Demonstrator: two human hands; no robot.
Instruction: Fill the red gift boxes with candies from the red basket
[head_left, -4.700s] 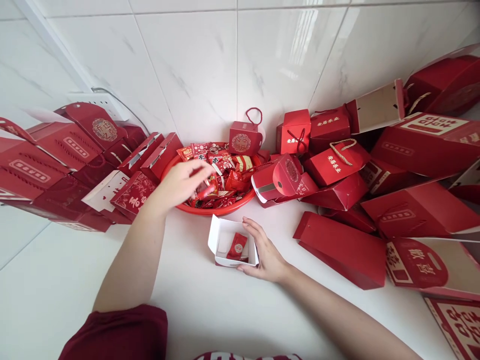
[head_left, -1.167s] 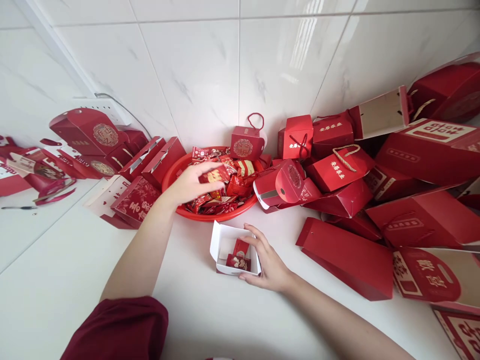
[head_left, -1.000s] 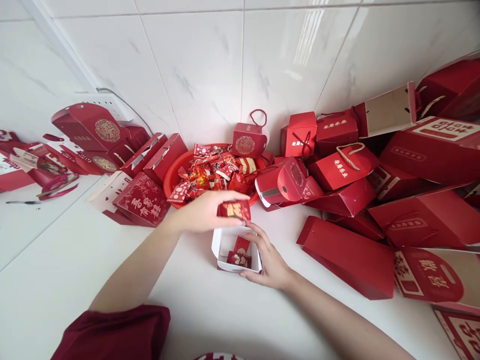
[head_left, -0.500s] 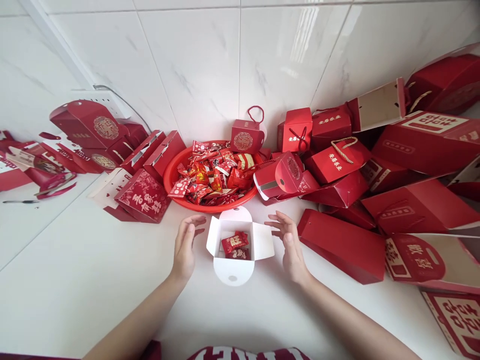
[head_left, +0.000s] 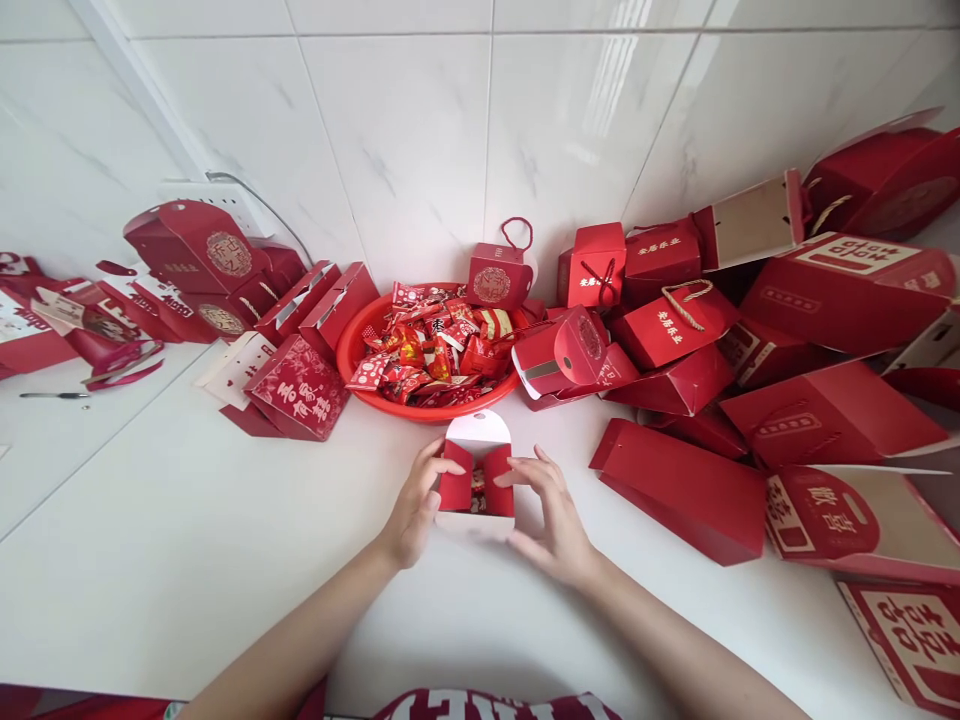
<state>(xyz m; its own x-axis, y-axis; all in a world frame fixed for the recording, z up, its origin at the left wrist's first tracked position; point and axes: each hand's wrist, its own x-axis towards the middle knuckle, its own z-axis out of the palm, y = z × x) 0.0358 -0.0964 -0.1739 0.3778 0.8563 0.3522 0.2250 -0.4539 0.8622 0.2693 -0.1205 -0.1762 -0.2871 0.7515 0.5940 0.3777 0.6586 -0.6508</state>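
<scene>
Two hands close in on my small box (head_left: 474, 522), lower centre of the frame: left hand (head_left: 415, 510) and right hand (head_left: 553, 520), one per side, each grip with thumb and fingers apart, fingertips pressing the side flaps (head_left: 498, 490). Half a second ago I had both hands clear and those flaps splayed white; now they lean inward, red faces showing. Sweets (head_left: 478, 486) lie inside. I read 安居乐业 on a corded carton (head_left: 667, 335) right of centre, 歡喜 on an open carton (head_left: 832, 515) lower right, 吾家有囍 on a patterned carton (head_left: 298, 392) left of centre.

Head view, forward and down, close above the table (head_left: 180, 560)
</scene>
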